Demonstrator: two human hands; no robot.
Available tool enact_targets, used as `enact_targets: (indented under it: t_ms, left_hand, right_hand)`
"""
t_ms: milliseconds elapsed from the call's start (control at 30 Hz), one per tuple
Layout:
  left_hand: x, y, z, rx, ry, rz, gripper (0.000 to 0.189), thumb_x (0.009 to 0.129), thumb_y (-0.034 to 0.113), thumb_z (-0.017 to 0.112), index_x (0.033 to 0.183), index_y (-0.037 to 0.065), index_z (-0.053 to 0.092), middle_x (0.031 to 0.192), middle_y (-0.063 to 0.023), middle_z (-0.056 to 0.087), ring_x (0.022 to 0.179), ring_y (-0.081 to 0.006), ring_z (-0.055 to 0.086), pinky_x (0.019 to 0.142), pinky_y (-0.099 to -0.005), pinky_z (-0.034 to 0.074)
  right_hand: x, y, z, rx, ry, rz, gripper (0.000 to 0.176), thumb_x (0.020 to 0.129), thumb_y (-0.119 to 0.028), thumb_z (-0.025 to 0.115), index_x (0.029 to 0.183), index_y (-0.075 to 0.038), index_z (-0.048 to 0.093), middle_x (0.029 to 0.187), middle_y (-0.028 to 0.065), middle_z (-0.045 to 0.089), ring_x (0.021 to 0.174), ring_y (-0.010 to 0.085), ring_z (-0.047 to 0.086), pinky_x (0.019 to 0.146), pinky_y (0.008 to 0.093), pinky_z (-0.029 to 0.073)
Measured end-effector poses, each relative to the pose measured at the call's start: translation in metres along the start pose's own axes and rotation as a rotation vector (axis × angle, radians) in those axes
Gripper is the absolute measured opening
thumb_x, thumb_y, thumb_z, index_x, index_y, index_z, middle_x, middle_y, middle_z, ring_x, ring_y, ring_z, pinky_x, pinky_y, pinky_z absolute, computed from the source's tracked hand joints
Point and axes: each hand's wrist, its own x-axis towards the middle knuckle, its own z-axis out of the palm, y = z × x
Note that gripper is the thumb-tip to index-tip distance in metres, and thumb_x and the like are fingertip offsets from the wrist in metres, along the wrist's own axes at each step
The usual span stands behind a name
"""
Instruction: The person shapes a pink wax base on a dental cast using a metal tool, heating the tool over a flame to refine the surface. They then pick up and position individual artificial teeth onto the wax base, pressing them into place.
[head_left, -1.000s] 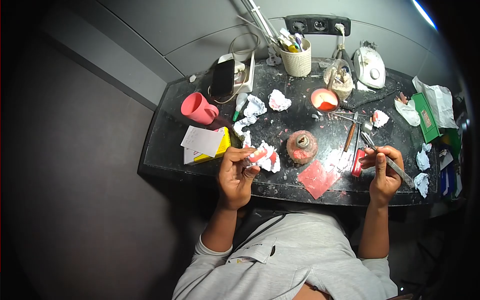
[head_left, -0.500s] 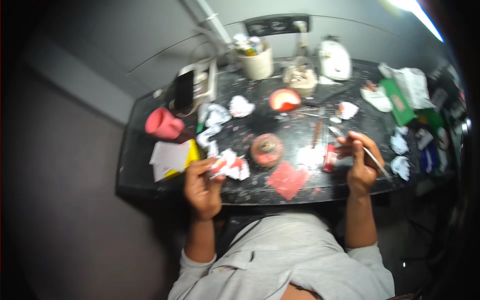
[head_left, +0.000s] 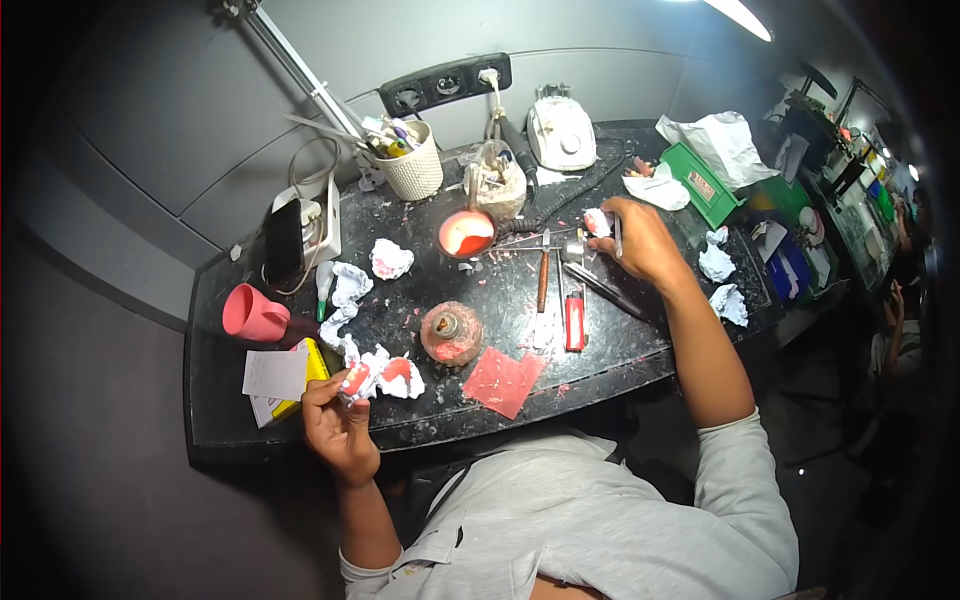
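Note:
My left hand (head_left: pixel 340 436) pinches a pink denture (head_left: pixel 353 379) with pale teeth between thumb and fingers, above the front left edge of the table. Just beside it, a second pink piece (head_left: pixel 396 372) rests on crumpled white paper (head_left: pixel 401 389). My right hand (head_left: pixel 640 243) reaches over the back right of the table, closed on a slim pale-metal instrument (head_left: pixel 618 236). Its fingertips are right at a pink-and-white lump (head_left: pixel 596 222). Left of that hand lie a wooden-handled knife (head_left: pixel 543 280), a red lighter (head_left: pixel 574 322) and a dark-handled tool (head_left: pixel 606 288).
A glass burner (head_left: pixel 451 336) and a pink wax sheet (head_left: pixel 505 381) occupy the front middle. Behind are a red-and-white bowl (head_left: pixel 467 233), a pen pot (head_left: pixel 412 172) and a white device (head_left: pixel 561 134). A pink mug (head_left: pixel 255 313) lies left; a green box (head_left: pixel 699 185) sits right.
My right hand has moved forward from the front right to the pink-and-white lump, keeping the slim instrument. My left hand still holds the denture. The view has turned to the right.

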Motion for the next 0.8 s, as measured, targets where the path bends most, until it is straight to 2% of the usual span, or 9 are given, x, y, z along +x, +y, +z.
enact_targets:
  t_ms: [67, 100, 267, 367, 400, 467, 500, 600, 800]
  left_hand:
    - [0.001, 0.003, -0.001, 0.025, 0.007, -0.011, 0.038, 0.096, 0.019, 0.075, 0.116, -0.003, 0.052, 0.116, -0.0169, 0.059, 0.108, -0.0234, 0.065, 0.100, -0.0363, 0.049]
    - [0.002, 0.008, 0.004, 0.000, 0.008, -0.040, 0.029, 0.098, 0.015, 0.072, 0.113, 0.000, 0.053, 0.109, -0.0080, 0.052, 0.102, -0.0158, 0.056, 0.096, -0.0306, 0.043]
    - [0.001, 0.007, 0.007, -0.012, 0.002, -0.034, 0.033, 0.097, 0.017, 0.074, 0.115, -0.002, 0.053, 0.113, -0.0118, 0.055, 0.107, -0.0199, 0.060, 0.098, -0.0334, 0.046]
    - [-0.001, 0.005, 0.004, -0.011, 0.005, -0.034, 0.038, 0.096, 0.019, 0.075, 0.117, -0.004, 0.053, 0.117, -0.0155, 0.058, 0.110, -0.0237, 0.065, 0.100, -0.0354, 0.049]
    - [-0.001, 0.005, 0.004, -0.005, 0.005, -0.033, 0.038, 0.096, 0.019, 0.075, 0.117, -0.004, 0.053, 0.117, -0.0153, 0.058, 0.110, -0.0236, 0.065, 0.100, -0.0354, 0.049]
    - [0.001, 0.008, 0.005, -0.003, 0.002, -0.039, 0.033, 0.097, 0.016, 0.073, 0.116, -0.002, 0.053, 0.114, -0.0116, 0.055, 0.107, -0.0200, 0.060, 0.098, -0.0334, 0.046]
    - [0.001, 0.010, 0.005, -0.001, -0.003, -0.048, 0.029, 0.098, 0.014, 0.072, 0.115, 0.001, 0.053, 0.111, -0.0079, 0.051, 0.104, -0.0164, 0.056, 0.097, -0.0314, 0.043]
    - [0.001, 0.009, 0.006, -0.010, -0.002, -0.059, 0.029, 0.098, 0.013, 0.072, 0.116, 0.001, 0.052, 0.111, -0.0075, 0.051, 0.104, -0.0158, 0.055, 0.097, -0.0311, 0.043]
    - [0.001, 0.008, 0.008, 0.005, -0.015, -0.049, 0.030, 0.098, 0.013, 0.072, 0.116, 0.000, 0.052, 0.109, -0.0069, 0.052, 0.102, -0.0155, 0.055, 0.096, -0.0310, 0.043]
  right_hand:
    - [0.000, 0.002, -0.001, 0.011, 0.006, -0.003, 0.046, 0.077, -0.019, 0.089, 0.111, 0.005, 0.070, 0.101, 0.0292, 0.072, 0.100, 0.0436, 0.069, 0.089, 0.0469, 0.053]
    - [-0.001, 0.005, 0.000, 0.000, 0.039, -0.031, 0.042, 0.079, -0.019, 0.087, 0.110, 0.005, 0.071, 0.100, 0.0284, 0.072, 0.099, 0.0432, 0.070, 0.088, 0.0470, 0.053]
    - [-0.006, 0.006, -0.007, 0.081, 0.054, -0.009, 0.034, 0.085, -0.021, 0.082, 0.108, 0.002, 0.073, 0.096, 0.0249, 0.073, 0.094, 0.0411, 0.071, 0.084, 0.0445, 0.054]
    - [-0.008, 0.002, -0.014, 0.206, -0.015, -0.145, 0.023, 0.092, -0.013, 0.075, 0.113, -0.002, 0.075, 0.102, 0.0183, 0.075, 0.098, 0.0223, 0.071, 0.086, 0.0366, 0.055]
    - [-0.011, 0.001, -0.013, 0.205, -0.015, -0.146, 0.023, 0.092, -0.013, 0.075, 0.113, -0.002, 0.075, 0.102, 0.0183, 0.075, 0.098, 0.0223, 0.071, 0.086, 0.0366, 0.055]
    - [-0.028, -0.013, -0.016, 0.658, 0.047, -0.391, 0.022, 0.092, -0.010, 0.073, 0.112, -0.001, 0.076, 0.109, 0.0165, 0.075, 0.099, 0.0255, 0.071, 0.092, 0.0350, 0.054]
    - [-0.038, -0.024, -0.024, 0.757, -0.048, -0.357, 0.024, 0.093, -0.003, 0.069, 0.116, -0.003, 0.076, 0.120, 0.0141, 0.074, 0.110, 0.0230, 0.069, 0.099, 0.0353, 0.052]
    - [-0.058, -0.045, -0.033, 0.828, -0.086, -0.422, 0.026, 0.090, 0.001, 0.070, 0.116, -0.002, 0.075, 0.122, 0.0169, 0.073, 0.115, 0.0246, 0.069, 0.100, 0.0363, 0.052]
    - [-0.081, -0.072, -0.043, 0.893, -0.078, -0.489, 0.026, 0.079, 0.008, 0.073, 0.104, 0.003, 0.075, 0.117, 0.0250, 0.073, 0.106, 0.0290, 0.073, 0.094, 0.0383, 0.056]
